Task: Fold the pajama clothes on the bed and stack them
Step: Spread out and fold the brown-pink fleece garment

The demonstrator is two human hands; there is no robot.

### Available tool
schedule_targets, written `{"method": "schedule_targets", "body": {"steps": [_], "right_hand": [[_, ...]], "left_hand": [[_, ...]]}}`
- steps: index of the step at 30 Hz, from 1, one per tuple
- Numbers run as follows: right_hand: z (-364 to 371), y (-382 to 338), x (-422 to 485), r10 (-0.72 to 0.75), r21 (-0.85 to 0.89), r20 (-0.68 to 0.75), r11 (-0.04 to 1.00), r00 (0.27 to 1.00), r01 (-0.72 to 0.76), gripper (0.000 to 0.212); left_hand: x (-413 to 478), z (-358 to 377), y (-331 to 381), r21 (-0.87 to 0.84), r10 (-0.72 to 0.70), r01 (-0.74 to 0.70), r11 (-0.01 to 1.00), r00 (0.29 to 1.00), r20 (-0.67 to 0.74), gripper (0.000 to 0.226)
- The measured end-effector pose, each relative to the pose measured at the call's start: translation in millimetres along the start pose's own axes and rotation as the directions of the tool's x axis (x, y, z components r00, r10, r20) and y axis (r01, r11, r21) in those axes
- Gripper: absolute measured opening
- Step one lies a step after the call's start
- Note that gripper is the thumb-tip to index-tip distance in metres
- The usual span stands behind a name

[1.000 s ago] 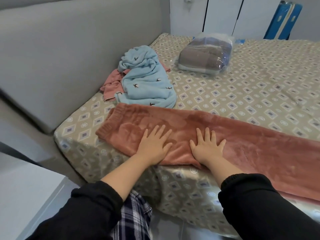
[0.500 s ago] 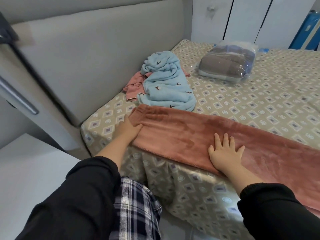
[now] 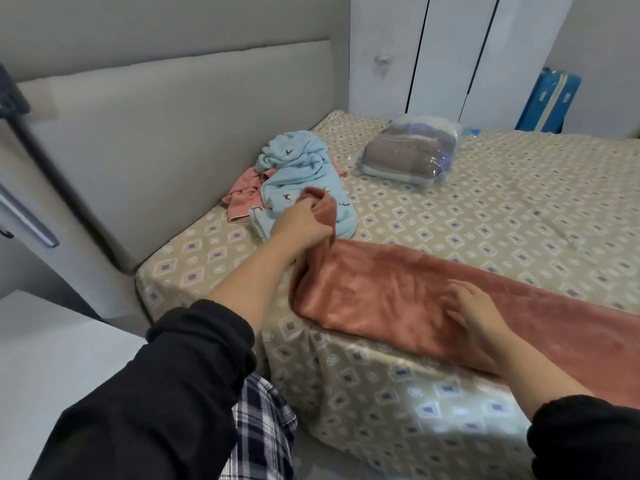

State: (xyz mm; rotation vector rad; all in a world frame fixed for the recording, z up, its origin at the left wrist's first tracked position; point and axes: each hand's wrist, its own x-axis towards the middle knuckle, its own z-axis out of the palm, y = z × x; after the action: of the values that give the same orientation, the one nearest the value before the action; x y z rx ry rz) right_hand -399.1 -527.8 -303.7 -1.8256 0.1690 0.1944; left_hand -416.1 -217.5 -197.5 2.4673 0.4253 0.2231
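Pink fleece pajama pants (image 3: 381, 289) lie lengthwise along the near edge of the bed (image 3: 519, 202). My left hand (image 3: 303, 223) grips their waistband end and holds it lifted off the bed. My right hand (image 3: 474, 308) rests flat on the pants farther right, fingers spread. Behind the lifted end lies a crumpled light blue pajama garment (image 3: 301, 174) with small dark bird prints. A crumpled pink garment (image 3: 242, 194) sits partly under its left side.
A clear plastic bag of folded bedding (image 3: 412, 152) sits at the back of the bed. A padded grey headboard (image 3: 156, 140) stands on the left. White wardrobe doors (image 3: 443, 53) and a blue case (image 3: 547, 102) stand behind. A white surface (image 3: 52, 358) is at lower left.
My left hand went from pressing flat on the pants to their waistband end, gripped it and raised it off the bed. My right hand stayed pressing the pants.
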Motion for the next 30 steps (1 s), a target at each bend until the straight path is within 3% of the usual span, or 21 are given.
{"method": "schedule_targets", "body": {"steps": [2, 4, 6, 8, 9, 11, 13, 15, 17, 20, 21, 23, 25, 27, 30], "right_hand": [[-27, -5, 0, 0.083, 0.212, -0.047, 0.975, 0.995, -0.071, 0.031], [-54, -2, -1, 0.132, 0.324, -0.084, 0.941, 0.988, -0.098, 0.037], [-75, 3, -5, 0.18, 0.389, -0.11, 0.913, 0.977, -0.124, 0.042], [-86, 8, -10, 0.236, 0.411, -0.122, 0.896, 0.964, -0.167, 0.045], [-89, 10, -12, 0.254, 0.414, -0.116, 0.891, 0.96, -0.185, 0.047], [-86, 12, -16, 0.262, 0.404, -0.082, 0.891, 0.961, -0.209, 0.05], [-74, 9, -19, 0.258, 0.369, -0.03, 0.901, 0.966, -0.229, 0.052], [-56, 3, -18, 0.229, 0.297, 0.023, 0.928, 0.973, -0.226, 0.051], [-35, -5, -13, 0.201, 0.176, 0.044, 0.963, 0.979, -0.206, 0.051], [-9, -14, -3, 0.216, -0.002, 0.0, 0.976, 0.976, -0.216, 0.082], [-2, -18, -1, 0.242, -0.027, -0.004, 0.97, 0.97, -0.242, 0.092], [5, -25, 2, 0.253, -0.021, 0.001, 0.967, 0.967, -0.253, 0.09], [4, -22, 7, 0.172, -0.048, -0.095, 0.983, 0.981, -0.177, 0.085], [-5, -14, 6, 0.102, -0.095, -0.231, 0.987, 0.968, -0.127, 0.082], [-13, 0, -1, 0.186, -0.162, -0.231, 0.961, 0.955, -0.226, 0.085]], "left_hand": [[-14, 19, 47, 0.044, 0.149, -0.15, 0.988, 0.988, 0.037, 0.056], [-33, 46, 82, 0.0, 0.306, -0.31, 0.951, 0.938, 0.165, 0.064], [-51, 73, 96, -0.171, 0.403, -0.365, 0.915, 0.833, 0.378, 0.055], [-56, 93, 86, -0.29, 0.438, -0.343, 0.894, 0.807, 0.396, 0.036], [-54, 102, 76, -0.262, 0.424, -0.35, 0.899, 0.844, 0.328, 0.034], [-50, 121, 49, 0.033, 0.358, -0.372, 0.928, 0.911, 0.206, 0.043], [-53, 138, 24, 0.312, 0.266, -0.347, 0.884, 0.924, 0.276, 0.052], [-59, 156, 10, 0.39, 0.255, -0.408, 0.826, 0.886, 0.388, 0.056], [-62, 166, 4, 0.39, 0.294, -0.467, 0.793, 0.856, 0.426, 0.057], [-58, 167, -2, 0.38, 0.315, -0.475, 0.794, 0.855, 0.412, 0.059], [-57, 167, -3, 0.372, 0.317, -0.478, 0.796, 0.853, 0.415, 0.059], [-53, 165, -5, 0.337, 0.317, -0.472, 0.815, 0.849, 0.422, 0.06], [-45, 162, -5, 0.269, 0.295, -0.401, 0.876, 0.886, 0.358, 0.06], [-36, 160, -5, 0.17, 0.185, -0.236, 0.957, 0.946, 0.267, 0.061], [-36, 167, -8, 0.115, 0.107, -0.141, 0.983, 0.96, 0.26, 0.072]]}}
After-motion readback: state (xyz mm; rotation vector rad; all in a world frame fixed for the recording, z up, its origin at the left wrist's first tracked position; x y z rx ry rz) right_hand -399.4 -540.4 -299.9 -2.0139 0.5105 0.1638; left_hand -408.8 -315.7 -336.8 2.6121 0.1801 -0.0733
